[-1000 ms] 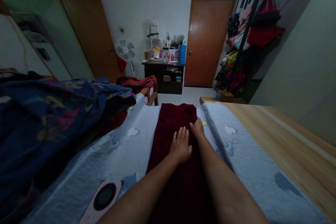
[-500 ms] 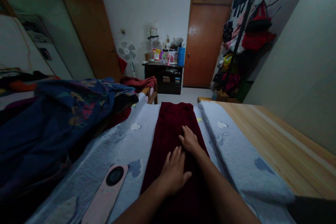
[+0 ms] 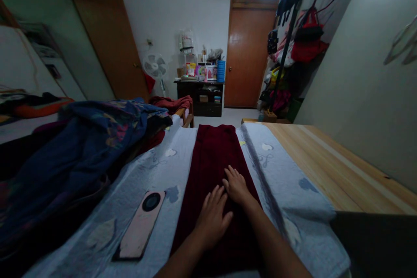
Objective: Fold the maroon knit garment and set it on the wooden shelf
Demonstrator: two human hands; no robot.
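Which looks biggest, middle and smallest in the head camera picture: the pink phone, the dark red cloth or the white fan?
1. Dark red cloth
2. Pink phone
3. White fan

That's only how they look: the fan is much farther away, which shrinks it.

Cloth [image 3: 211, 152]: lies on sheet [image 3: 283, 178]. On cloth: left hand [image 3: 212, 213], right hand [image 3: 236, 186]. Left of cloth: phone [image 3: 141, 230]; farther left, clothes pile [image 3: 94, 134]. Right: board [image 3: 312, 152]. Beyond: cabinet [image 3: 192, 108].

Left grip [image 3: 211, 216], right grip [image 3: 236, 187] flat on maroon cloth [image 3: 213, 150]; pink phone [image 3: 140, 229] beside it on patterned sheet [image 3: 283, 173].
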